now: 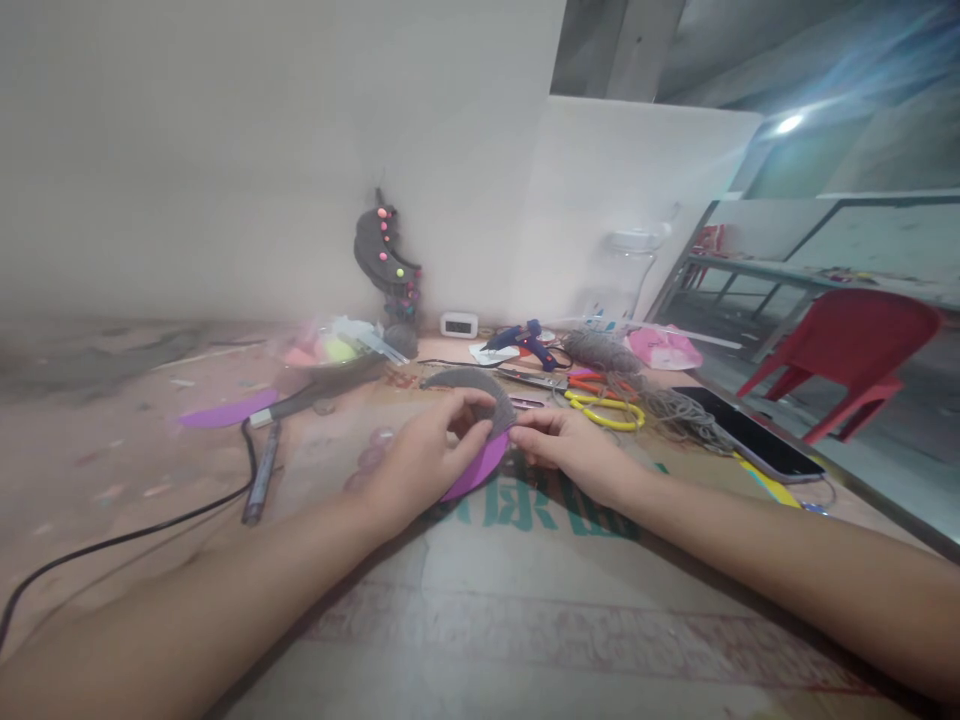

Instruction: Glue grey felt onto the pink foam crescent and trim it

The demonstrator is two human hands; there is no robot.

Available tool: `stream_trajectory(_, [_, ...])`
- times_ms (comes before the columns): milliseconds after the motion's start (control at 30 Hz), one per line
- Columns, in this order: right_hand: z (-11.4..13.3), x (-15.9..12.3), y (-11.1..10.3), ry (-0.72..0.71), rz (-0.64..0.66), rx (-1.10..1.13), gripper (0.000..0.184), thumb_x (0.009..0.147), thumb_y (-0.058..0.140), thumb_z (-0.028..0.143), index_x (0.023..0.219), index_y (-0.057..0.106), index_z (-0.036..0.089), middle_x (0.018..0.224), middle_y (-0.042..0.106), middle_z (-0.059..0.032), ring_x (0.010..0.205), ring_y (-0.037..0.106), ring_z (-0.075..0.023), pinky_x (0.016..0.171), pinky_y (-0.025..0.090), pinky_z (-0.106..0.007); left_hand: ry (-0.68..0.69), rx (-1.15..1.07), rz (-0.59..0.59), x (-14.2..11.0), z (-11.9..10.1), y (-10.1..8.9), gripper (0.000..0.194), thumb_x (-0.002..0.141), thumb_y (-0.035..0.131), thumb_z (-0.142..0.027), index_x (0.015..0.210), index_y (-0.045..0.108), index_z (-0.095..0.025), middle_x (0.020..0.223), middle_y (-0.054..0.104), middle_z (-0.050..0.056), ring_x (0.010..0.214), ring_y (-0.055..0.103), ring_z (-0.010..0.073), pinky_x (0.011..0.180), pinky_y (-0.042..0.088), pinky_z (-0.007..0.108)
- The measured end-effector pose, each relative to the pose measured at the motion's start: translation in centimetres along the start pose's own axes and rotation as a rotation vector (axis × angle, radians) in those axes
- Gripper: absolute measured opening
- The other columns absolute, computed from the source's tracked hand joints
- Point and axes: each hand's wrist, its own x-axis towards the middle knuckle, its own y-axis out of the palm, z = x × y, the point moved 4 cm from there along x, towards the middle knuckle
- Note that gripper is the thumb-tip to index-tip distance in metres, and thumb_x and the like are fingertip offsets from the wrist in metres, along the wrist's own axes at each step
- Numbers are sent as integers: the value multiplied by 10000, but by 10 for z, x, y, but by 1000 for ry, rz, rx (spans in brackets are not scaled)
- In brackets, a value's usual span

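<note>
A crescent (457, 378), grey and yarn-wrapped on its upper part and bare purple below, is held over the cardboard sheet (495, 580). My left hand (427, 455) grips it from the left, thumb and fingers closed around the grey part. At the crescent's right edge, where grey meets purple, the fingers of my right hand (574, 450) are pinched together. Whatever lies between those fingertips is too small to make out. Loose grey yarn (686, 415) lies tangled beyond my right hand, near a ball of grey yarn (600, 352).
Behind my hands lie yellow-handled scissors (607, 410), pliers (532, 380), a blue glue gun (529, 345) and a small digital clock (459, 325). A phone (750, 435) rests at right. On the left are a marker (261, 475), a black cable (150, 530) and a bowl (330, 350).
</note>
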Motion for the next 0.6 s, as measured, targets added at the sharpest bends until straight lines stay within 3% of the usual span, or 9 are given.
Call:
stream_trajectory(200, [-2,1,0,5,-39,155,379,761,646,511,677,509,168,524,414,74,451,292,-48,457,188,-226,24,35,36,0,-6,0,225,882,511,-272,1082,584,-202,893,648,15,797,593,144,717,459,264])
stream_trajectory(367, [-1,2,-2,23,-48,140,419,718,670,548,638,508,170,506,426,67,435,282,-48,440,180,-223,35,9,57,-1,-2,1,241,896,497,-290,1112,571,-214,909,644,14,811,588,145,718,458,268])
stream_trajectory(500, [-1,3,-2,-8,-41,79,488,781,573,606,580,491,169,503,454,42,422,277,-52,426,181,-229,24,-25,29,0,2,1,251,895,499,-300,1119,565,-209,927,642,22,824,588,149,728,464,271])
stream_trajectory(600, [-3,4,-3,-14,-74,103,506,830,474,638,648,532,169,502,472,35,416,295,-65,417,193,-231,-3,-65,21,1,5,2,253,894,497,-300,1117,559,-199,949,640,31,839,590,153,739,465,275])
